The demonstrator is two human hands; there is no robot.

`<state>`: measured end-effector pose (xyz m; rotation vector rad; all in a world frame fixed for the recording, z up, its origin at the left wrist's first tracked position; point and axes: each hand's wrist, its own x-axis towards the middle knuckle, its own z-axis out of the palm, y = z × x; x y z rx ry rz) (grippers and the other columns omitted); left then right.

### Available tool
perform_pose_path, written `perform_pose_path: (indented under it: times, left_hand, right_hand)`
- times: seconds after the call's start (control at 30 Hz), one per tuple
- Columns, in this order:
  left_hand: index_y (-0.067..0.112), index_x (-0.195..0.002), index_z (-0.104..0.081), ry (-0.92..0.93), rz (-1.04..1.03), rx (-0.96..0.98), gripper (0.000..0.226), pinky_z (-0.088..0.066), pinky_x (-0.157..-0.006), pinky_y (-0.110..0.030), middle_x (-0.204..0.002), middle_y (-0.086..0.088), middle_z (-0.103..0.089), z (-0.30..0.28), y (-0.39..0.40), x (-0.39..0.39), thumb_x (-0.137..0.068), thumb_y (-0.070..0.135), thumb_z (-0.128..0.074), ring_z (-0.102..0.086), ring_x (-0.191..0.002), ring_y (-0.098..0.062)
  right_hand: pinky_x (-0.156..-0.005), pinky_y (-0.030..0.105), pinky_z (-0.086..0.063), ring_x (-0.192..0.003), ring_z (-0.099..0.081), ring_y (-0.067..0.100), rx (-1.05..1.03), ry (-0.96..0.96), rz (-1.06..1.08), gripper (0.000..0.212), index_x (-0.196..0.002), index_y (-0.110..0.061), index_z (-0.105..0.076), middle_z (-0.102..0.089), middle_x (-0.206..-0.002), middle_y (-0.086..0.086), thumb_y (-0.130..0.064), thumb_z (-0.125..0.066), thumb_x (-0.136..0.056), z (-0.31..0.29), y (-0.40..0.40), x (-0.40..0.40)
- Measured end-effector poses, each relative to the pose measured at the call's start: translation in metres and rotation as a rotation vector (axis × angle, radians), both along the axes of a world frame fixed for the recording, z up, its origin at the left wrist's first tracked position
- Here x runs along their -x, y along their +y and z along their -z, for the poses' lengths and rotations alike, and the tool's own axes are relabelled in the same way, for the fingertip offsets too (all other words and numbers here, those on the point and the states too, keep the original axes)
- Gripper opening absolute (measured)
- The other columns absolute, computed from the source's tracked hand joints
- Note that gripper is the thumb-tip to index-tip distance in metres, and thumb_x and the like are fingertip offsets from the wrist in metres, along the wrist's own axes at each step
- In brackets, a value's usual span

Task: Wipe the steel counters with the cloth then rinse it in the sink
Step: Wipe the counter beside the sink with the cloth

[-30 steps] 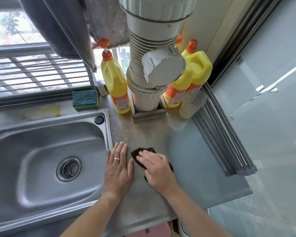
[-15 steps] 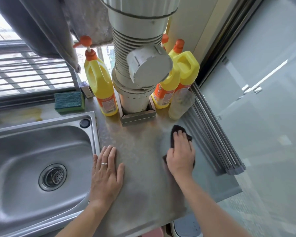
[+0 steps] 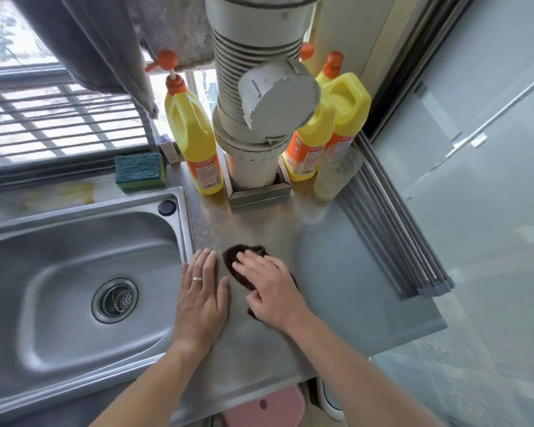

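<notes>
Steel counter [image 3: 336, 288]: a dark brown cloth [image 3: 233, 265] is laid flat on it, just right of the sink [image 3: 74, 266]. The cloth is pressed down by the right hand [image 3: 272, 291], fingers straight and slightly spread, most of it hidden under the palm. The left hand [image 3: 201, 300] is rested flat on the counter beside the sink rim, fingers together, a ring [image 3: 197, 278] worn on one. Behind, a grey pipe [image 3: 259, 87] is flanked by yellow bottles [image 3: 195, 143]; a green sponge [image 3: 140, 171] is set by the window.
</notes>
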<state>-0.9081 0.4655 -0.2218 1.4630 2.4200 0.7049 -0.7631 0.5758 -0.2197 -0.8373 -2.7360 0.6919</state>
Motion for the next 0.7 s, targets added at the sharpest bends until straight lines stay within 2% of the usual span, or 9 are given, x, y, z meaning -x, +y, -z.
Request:
perform_pose_path:
  times: [0.1,0.2,0.3,0.4,0.6,0.7]
  left_hand:
    - [0.013,-0.149,-0.038,-0.014,0.014,0.012,0.055,-0.014,-0.127,-0.044,-0.157,-0.006,-0.038,-0.001,-0.004,0.0,-0.101,0.039,-0.032,-0.025,-0.152,-0.023]
    - [0.009,-0.147,-0.043,-0.001,0.028,0.004,0.056,-0.017,-0.126,-0.048,-0.155,-0.01,-0.04,-0.002,-0.006,0.0,-0.1,0.039,-0.035,-0.028,-0.151,-0.028]
    - [0.008,-0.146,-0.044,0.017,0.021,0.004,0.056,-0.02,-0.125,-0.051,-0.154,-0.011,-0.041,-0.002,-0.006,-0.002,-0.099,0.038,-0.037,-0.03,-0.15,-0.03]
    - [0.009,-0.146,-0.043,0.024,0.016,-0.007,0.056,-0.021,-0.125,-0.051,-0.153,-0.011,-0.041,-0.001,-0.005,-0.003,-0.099,0.038,-0.038,-0.031,-0.149,-0.031]
    - [0.01,-0.145,-0.042,0.023,0.02,0.014,0.055,-0.021,-0.124,-0.053,-0.152,-0.01,-0.04,0.0,-0.003,-0.003,-0.099,0.038,-0.04,-0.029,-0.149,-0.031]
    - [0.01,-0.144,-0.043,0.015,0.009,0.015,0.054,-0.021,-0.124,-0.052,-0.152,-0.008,-0.04,0.001,-0.003,-0.002,-0.098,0.038,-0.04,-0.03,-0.149,-0.03]
  right_hand:
    - [-0.109,0.041,-0.042,-0.141,-0.049,0.017,-0.046,0.088,0.028,0.061,-0.134,-0.018,-0.064,-0.056,-0.149,0.0,-0.011,-0.052,-0.075,-0.006,-0.003,-0.062]
    - [-0.113,0.045,-0.042,-0.141,-0.048,0.023,-0.133,0.095,0.316,0.06,-0.139,-0.012,-0.06,-0.053,-0.15,0.005,-0.004,-0.053,-0.081,-0.017,0.008,-0.127]
    - [-0.113,0.056,-0.04,-0.149,-0.037,0.029,-0.079,-0.113,0.621,0.064,-0.152,-0.011,-0.045,-0.041,-0.16,0.01,-0.024,-0.046,-0.089,-0.016,0.025,-0.171]
    - [-0.122,0.056,-0.026,-0.155,-0.024,0.027,-0.115,-0.311,0.664,0.07,-0.158,-0.012,-0.033,-0.03,-0.166,0.008,-0.039,-0.036,-0.094,-0.003,0.032,-0.175]
    - [-0.127,0.052,-0.016,-0.157,-0.017,0.025,-0.142,-0.348,0.723,0.066,-0.16,-0.012,-0.029,-0.023,-0.168,0.007,-0.038,-0.035,-0.099,-0.003,0.053,-0.139]
    - [-0.126,0.051,-0.018,-0.156,-0.02,0.024,-0.149,-0.31,0.677,0.065,-0.159,-0.012,-0.031,-0.027,-0.167,0.008,-0.036,-0.038,-0.099,-0.004,0.06,-0.112]
